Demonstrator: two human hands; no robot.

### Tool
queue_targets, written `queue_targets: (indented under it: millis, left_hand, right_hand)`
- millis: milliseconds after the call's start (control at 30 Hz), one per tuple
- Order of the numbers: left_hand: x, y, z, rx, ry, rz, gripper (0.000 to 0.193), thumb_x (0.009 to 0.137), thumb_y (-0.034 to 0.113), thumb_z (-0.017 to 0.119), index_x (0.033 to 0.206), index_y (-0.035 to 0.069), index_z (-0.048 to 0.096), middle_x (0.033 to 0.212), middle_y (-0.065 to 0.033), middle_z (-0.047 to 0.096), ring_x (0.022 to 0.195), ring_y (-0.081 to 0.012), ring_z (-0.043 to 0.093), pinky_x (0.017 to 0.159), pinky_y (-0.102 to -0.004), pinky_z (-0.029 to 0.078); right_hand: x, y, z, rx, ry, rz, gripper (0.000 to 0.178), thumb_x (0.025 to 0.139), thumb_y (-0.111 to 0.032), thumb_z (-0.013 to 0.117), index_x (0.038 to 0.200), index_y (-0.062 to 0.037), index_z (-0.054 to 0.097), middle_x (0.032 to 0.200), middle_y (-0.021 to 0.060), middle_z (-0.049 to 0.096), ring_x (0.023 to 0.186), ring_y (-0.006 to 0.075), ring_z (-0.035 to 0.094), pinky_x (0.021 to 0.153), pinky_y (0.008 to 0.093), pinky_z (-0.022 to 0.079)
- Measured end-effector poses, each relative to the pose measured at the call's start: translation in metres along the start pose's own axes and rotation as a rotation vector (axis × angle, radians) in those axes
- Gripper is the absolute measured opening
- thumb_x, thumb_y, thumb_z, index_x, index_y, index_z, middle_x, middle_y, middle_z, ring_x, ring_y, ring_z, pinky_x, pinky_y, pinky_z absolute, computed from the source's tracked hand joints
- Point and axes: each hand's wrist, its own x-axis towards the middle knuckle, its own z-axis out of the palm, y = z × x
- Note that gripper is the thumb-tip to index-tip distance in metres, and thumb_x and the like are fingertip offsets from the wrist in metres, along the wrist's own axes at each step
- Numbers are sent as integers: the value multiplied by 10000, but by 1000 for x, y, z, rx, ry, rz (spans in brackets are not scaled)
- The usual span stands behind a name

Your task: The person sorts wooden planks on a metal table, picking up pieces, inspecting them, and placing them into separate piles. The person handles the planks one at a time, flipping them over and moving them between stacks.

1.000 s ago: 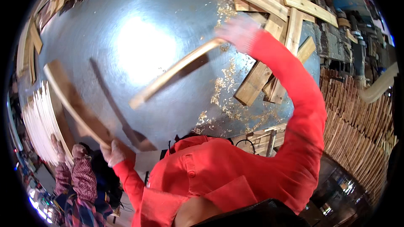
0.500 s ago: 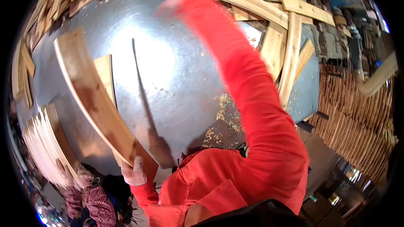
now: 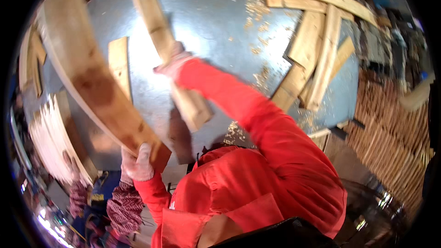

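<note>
My left hand (image 3: 139, 166), in a pale glove, grips the near end of a long brown wooden board (image 3: 103, 89) with knots. That board is tilted up, its far end lifted toward the upper left. My right hand (image 3: 174, 62), gloved and a little blurred, is closed around the middle of a shorter, lighter plank (image 3: 155, 25) over the table. The plank's near end juts out below my wrist. Between the two held pieces, another narrow board (image 3: 120, 66) lies on the metal table, partly covered by the brown board.
On the grey metal table (image 3: 220, 41) lie wood shavings (image 3: 259, 41). Several loose planks (image 3: 305, 41) are heaped at the right. At left, a co-worker's hand (image 3: 72, 167) touches a row of upright boards (image 3: 50, 138). Stacked slats (image 3: 383, 128) stand right of the table.
My right hand has come back from the far planks toward me, bringing a plank with it. My left hand still grips the brown board. One co-worker's hand has moved off the upright boards.
</note>
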Motion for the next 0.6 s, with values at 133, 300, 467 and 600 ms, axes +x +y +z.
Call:
queue_targets:
  millis: [133, 300, 467, 600]
  left_hand:
    - [-5, -26, -31, 142, 28, 217, 562, 784, 60, 642, 1308, -32, 460, 1246, -141, 543, 1068, -244, 567, 923, -357, 467]
    - [-6, -28, 4, -19, -65, 184, 563, 787, 22, 630, 1322, -8, 458, 1230, -130, 552, 1084, -246, 558, 927, -365, 466]
    - [6, -23, 64, -123, -264, -2, 495, 796, 20, 633, 1275, 12, 507, 1150, -91, 600, 993, -210, 591, 864, -342, 494]
    - [37, -70, 117, 396, -377, -87, 373, 813, 53, 643, 1178, 18, 575, 979, -64, 659, 848, -149, 616, 750, -284, 505]
  right_hand:
    - [-35, -31, 57, -5, -90, -83, 966, 709, -548, 716, 1369, -4, 267, 1292, 256, 490, 1176, 354, 522, 969, 413, 438]
    - [29, 34, 100, -135, -31, -340, 869, 723, -560, 696, 1326, -14, 390, 1264, 237, 515, 1168, 354, 523, 962, 417, 439]
    - [7, 177, -126, -571, 880, -213, 798, 687, -640, 676, 1181, -23, 563, 1135, 185, 594, 1063, 314, 568, 901, 384, 464]
    - [-66, 356, -276, -154, 1203, 650, 967, 653, -586, 738, 1338, 13, 409, 1289, 232, 504, 1179, 335, 515, 971, 389, 432]
